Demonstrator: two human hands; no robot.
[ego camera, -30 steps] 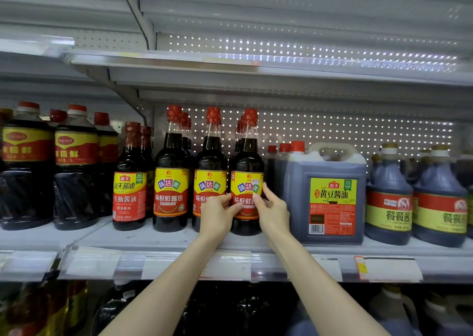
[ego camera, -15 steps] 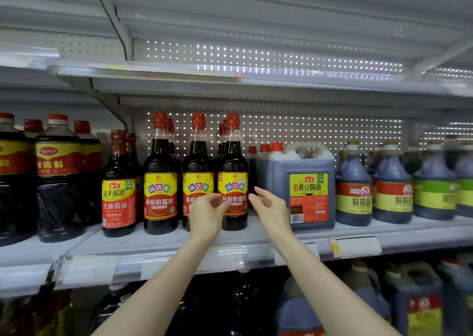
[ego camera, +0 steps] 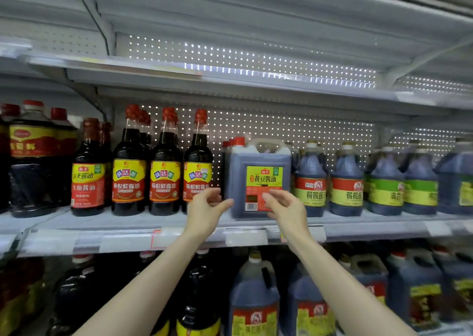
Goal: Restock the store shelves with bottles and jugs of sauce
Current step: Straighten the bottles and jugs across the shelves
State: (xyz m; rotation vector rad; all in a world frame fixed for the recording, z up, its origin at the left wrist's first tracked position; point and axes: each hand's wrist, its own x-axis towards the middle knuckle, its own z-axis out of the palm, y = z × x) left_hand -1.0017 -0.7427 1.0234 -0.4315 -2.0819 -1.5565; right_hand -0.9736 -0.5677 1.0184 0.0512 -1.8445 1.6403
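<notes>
Now reaching, both hands empty, left hand (ego camera: 207, 209) and right hand (ego camera: 286, 209) half-open, toward jug (ego camera: 258, 172); risks nudging neighbouring bottle (ego camera: 197, 166) over.

Both hands off the red-capped bottle (ego camera: 197, 172), empty, fingers loosely curled. Left hand (ego camera: 206, 211) and right hand (ego camera: 286, 211) now flank the square jug (ego camera: 259, 174), further right.

A grey metal shelf (ego camera: 143, 221) carries red-capped dark sauce bottles (ego camera: 163, 166) at left, a square handled jug (ego camera: 258, 174) in the middle, and rounded bluish jugs (ego camera: 311, 179) at right
</notes>
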